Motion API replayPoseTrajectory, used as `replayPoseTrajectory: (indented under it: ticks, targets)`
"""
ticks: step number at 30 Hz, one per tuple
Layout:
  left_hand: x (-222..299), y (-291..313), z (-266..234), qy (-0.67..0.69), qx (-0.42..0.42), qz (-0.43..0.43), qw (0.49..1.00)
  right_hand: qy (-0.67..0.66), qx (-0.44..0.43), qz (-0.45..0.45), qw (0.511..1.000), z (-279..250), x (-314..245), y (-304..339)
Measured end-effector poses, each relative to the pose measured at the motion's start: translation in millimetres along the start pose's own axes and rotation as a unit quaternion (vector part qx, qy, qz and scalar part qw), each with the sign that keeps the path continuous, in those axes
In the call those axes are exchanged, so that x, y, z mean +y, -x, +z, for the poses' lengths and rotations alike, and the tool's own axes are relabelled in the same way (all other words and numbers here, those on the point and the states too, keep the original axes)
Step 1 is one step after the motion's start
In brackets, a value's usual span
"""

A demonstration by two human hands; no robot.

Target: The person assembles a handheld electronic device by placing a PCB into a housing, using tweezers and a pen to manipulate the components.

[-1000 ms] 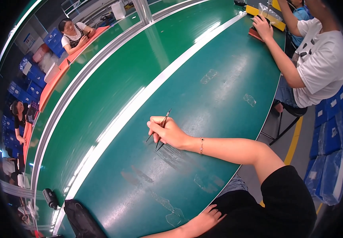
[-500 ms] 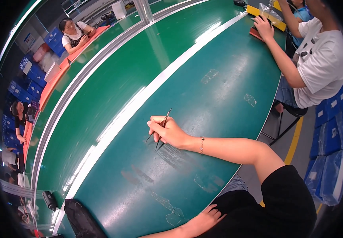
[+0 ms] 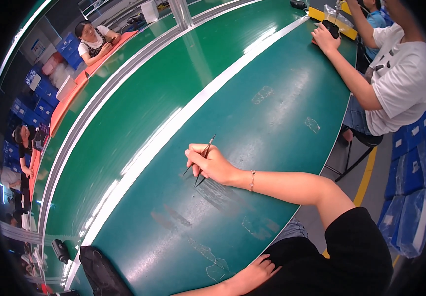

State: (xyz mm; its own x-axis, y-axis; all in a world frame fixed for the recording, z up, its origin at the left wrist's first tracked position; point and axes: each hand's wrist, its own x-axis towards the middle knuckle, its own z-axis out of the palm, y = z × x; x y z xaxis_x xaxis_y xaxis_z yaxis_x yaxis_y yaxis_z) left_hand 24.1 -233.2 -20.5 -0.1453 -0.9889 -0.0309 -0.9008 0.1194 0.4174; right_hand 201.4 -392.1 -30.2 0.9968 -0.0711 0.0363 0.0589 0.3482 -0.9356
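My right hand [image 3: 214, 165] is closed in a pen-like grip around dark, slim tweezers [image 3: 208, 146] above the green worktable [image 3: 252, 133]. The joined end of the tweezers points up past my fingers, and their thin tips point down close to the tabletop. A thin chain bracelet [image 3: 252, 181] circles my right wrist. My left hand [image 3: 257, 275] rests near the table's edge against my black clothing [image 3: 301, 266]. Its fingers lie stretched out and hold nothing. Scuff marks and clear tape-like patches mark the tabletop around my right hand.
A black pouch-like object [image 3: 99, 271] lies at the lower left. Beyond a white strip [image 3: 158, 137] runs a green belt-like surface [image 3: 139, 103]. At the far right, a co-worker [image 3: 400, 79] handles a dark object [image 3: 330, 29] near a yellow bin [image 3: 348, 30]. Blue boxes [image 3: 410, 167] stand on the right.
My hands and the tweezers hold nearly the same pose; the view has shifted slightly. The co-worker's hand and the dark object have moved a little, and less of the red item beneath shows.
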Motion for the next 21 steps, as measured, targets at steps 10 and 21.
replayPoseTrajectory:
  ticks: [10, 21]
  targets:
    - [0.6, 1.3, 3.0, 0.008, -0.001, 0.002, 1.000, -0.001, -0.002, 0.007, 1.000, 0.4, -2.4, 1.2]
    - [-0.4, 4.9, 9.9, 0.049, -0.028, -0.006, 0.998, -0.020, 0.004, 0.012, 1.000, 0.1, -2.6, -0.7]
